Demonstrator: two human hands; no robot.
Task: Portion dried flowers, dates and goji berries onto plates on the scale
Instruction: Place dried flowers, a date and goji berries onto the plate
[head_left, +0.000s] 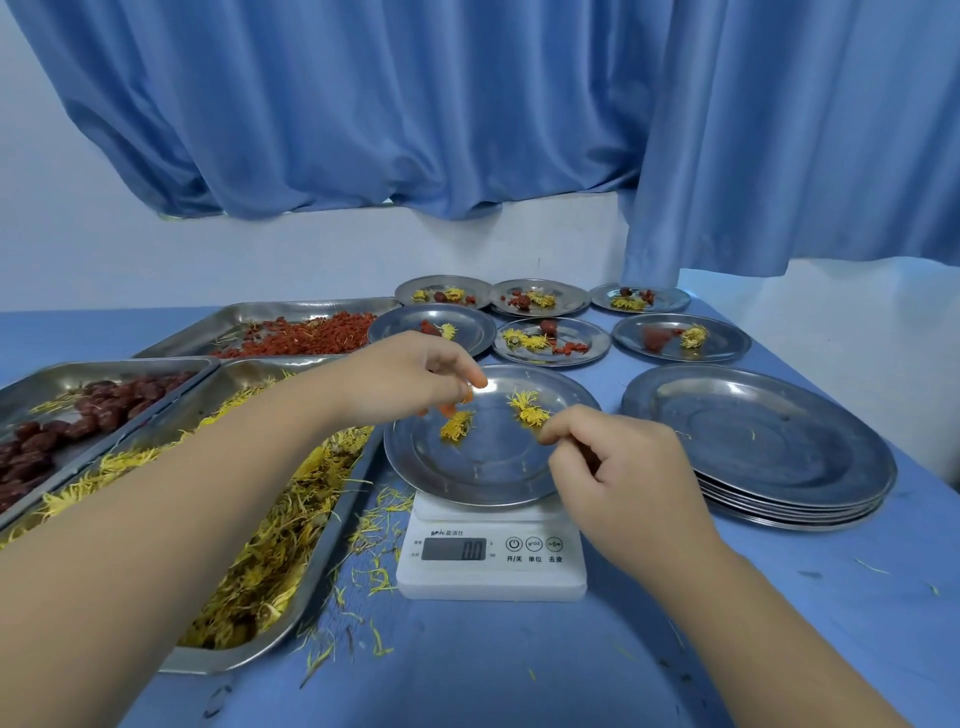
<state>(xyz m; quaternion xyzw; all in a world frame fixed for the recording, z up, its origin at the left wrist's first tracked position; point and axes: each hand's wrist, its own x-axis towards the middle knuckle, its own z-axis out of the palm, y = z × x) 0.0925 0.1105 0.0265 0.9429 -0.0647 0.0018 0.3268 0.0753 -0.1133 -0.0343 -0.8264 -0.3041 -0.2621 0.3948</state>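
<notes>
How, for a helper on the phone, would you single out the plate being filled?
Find the white digital scale at the near middle of the blue table. The round steel plate with two yellow dried flowers sits on it. The six plates behind and the stack beside it lie on the table.

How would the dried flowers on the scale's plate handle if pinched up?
Probably very light: the scale display reads 0.0 with two dried flowers on the plate. Likely brittle and shedding: loose petals litter the table nearby. Ragged, so unlikely to roll.
</notes>
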